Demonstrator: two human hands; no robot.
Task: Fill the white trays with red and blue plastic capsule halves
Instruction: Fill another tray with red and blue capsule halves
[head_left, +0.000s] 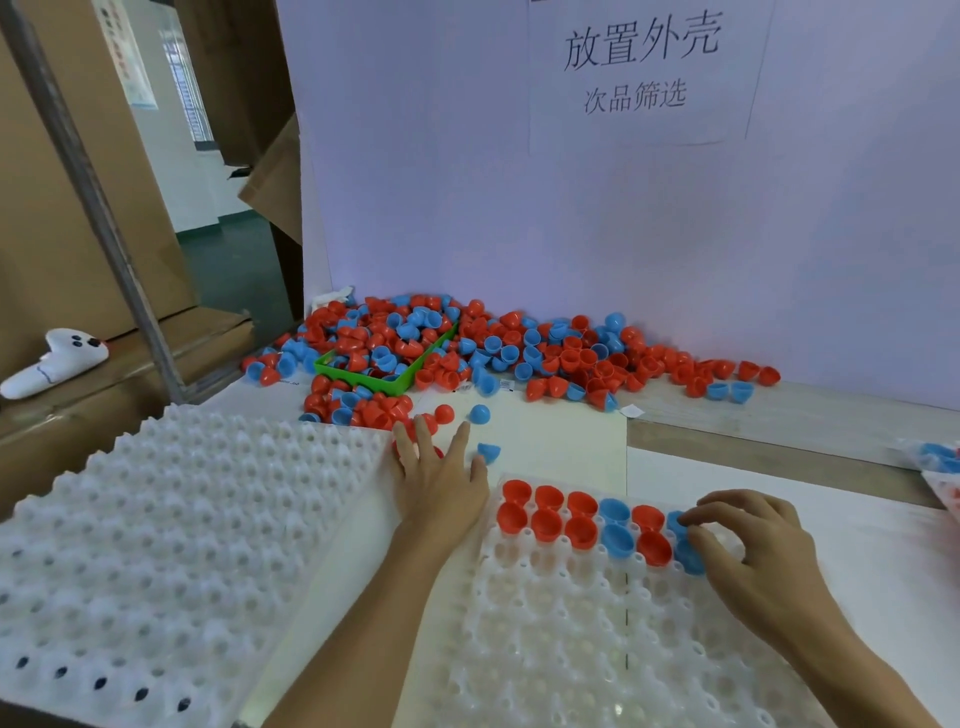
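A white tray (561, 634) with round pockets lies in front of me; its two far rows hold red and blue capsule halves (581, 522). My right hand (748, 551) is over the right end of those rows, its curled fingers pinching a blue half (688, 553) at a pocket. My left hand (441, 475) lies flat with fingers spread on the table beyond the tray, touching loose red halves (410, 427). Two blue halves (488, 451) lie just right of its fingers. A big pile of red and blue halves (519, 351) sits against the back wall.
A stack of white trays (171, 525), bumps up, lies at the left. A green tray (387, 382) sits buried in the pile. Cardboard boxes and a metal post stand at the left, with a white plush toy (52, 361) on a box. A bag of halves (935, 460) is at the right edge.
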